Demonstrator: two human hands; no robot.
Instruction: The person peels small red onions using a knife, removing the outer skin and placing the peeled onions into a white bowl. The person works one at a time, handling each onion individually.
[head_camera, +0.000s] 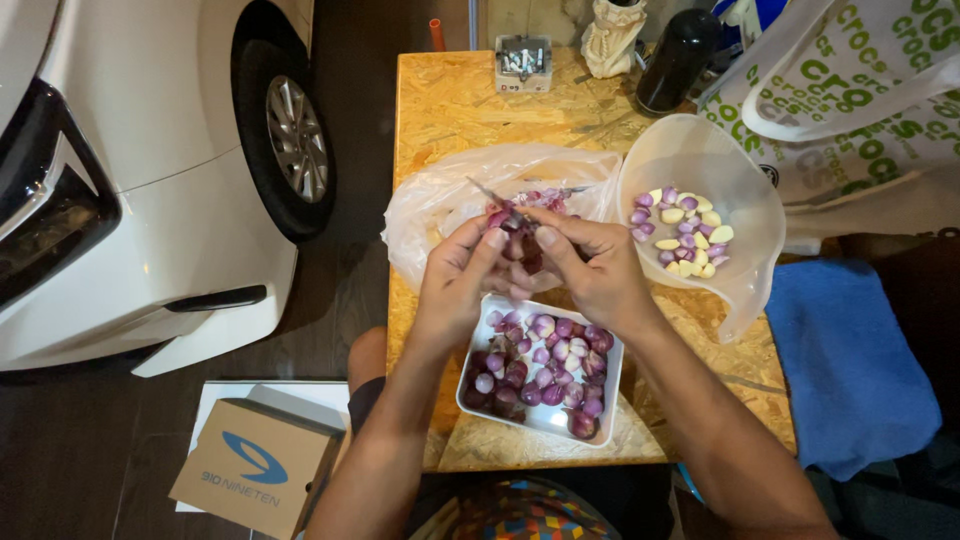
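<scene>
Purple shallots, small and glossy, fill a white square tray at the near edge of a chipboard table with a coarse, flaked surface. Both hands work just above the tray's far side. The left hand is closed around a thin knife, its narrow blade slanting up and to the far left. The right hand is curled, thumb and fingers pinching a dark purple shallot between the two hands, touching the left thumb. Directly beyond the hands lies a crumpled translucent bag holding papery purple skins. To the right sits a frosted plastic bowl, rounded and soft-walled, containing peeled pieces in pale yellow and lilac. At the far edge stand a small box of metal parts, a knotted cloth pouch and a black cylindrical flask. A blue towel lies right of the table. A white car with a spoked wheel stands left, and a cardboard box rests on the floor near left.
</scene>
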